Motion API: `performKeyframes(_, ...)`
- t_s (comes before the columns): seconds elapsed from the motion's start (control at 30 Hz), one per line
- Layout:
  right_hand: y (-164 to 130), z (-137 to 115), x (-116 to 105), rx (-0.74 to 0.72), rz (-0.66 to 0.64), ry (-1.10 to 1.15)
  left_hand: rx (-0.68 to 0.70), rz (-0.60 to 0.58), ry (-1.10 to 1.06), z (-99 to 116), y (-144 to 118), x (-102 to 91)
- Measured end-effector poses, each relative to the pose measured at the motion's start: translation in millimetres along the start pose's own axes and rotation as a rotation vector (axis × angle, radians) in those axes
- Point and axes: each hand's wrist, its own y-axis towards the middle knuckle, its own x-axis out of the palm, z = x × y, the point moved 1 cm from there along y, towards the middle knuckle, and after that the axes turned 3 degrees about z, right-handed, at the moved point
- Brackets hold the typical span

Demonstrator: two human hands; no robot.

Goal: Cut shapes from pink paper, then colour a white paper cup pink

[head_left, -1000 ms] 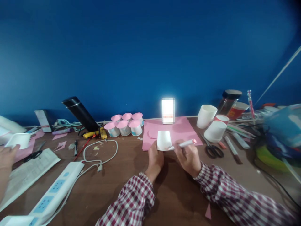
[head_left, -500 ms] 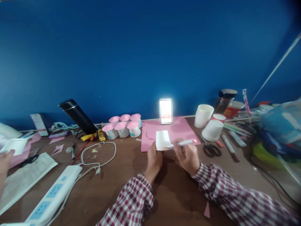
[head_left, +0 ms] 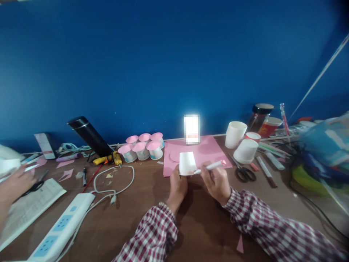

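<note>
My left hand (head_left: 178, 185) is closed round a white paper cup (head_left: 187, 163), tilted over the front edge of the pink paper (head_left: 208, 149). My right hand (head_left: 218, 183) grips a white marker (head_left: 211, 166) with a pinkish-red end. The marker's other end points left and reaches the cup's lower right edge; whether it touches the surface I cannot tell. A pink paper disc (head_left: 174, 155) lies on the sheet just left of the cup. Beyond my right hand lie black-handled scissors (head_left: 245, 174).
Several pink-topped cups (head_left: 141, 151) stand left of the paper. White cups (head_left: 236, 134) are at right. A power strip (head_left: 64, 222), white cable (head_left: 133, 174) and black flask (head_left: 91, 136) lie left. Another person's hand (head_left: 19, 182) is at far left, beside a white object.
The other person's hand at far left has moved further into view, to the right. My hands, the cup and the marker keep nearly the same pose; the view shifts slightly.
</note>
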Motion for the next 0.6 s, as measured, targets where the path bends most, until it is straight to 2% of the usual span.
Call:
performKeyframes(0.2,2.1,2.0,-1.2,0.029,0.044,-0.01,0.052,-0.043,-0.035,-3.4,0.3,1.1)
performKeyframes(0.6,0.3,2.4,0.5,0.051,0.024,0.058,-0.038,-0.003,-0.112,-2.4,1.1,-0.6)
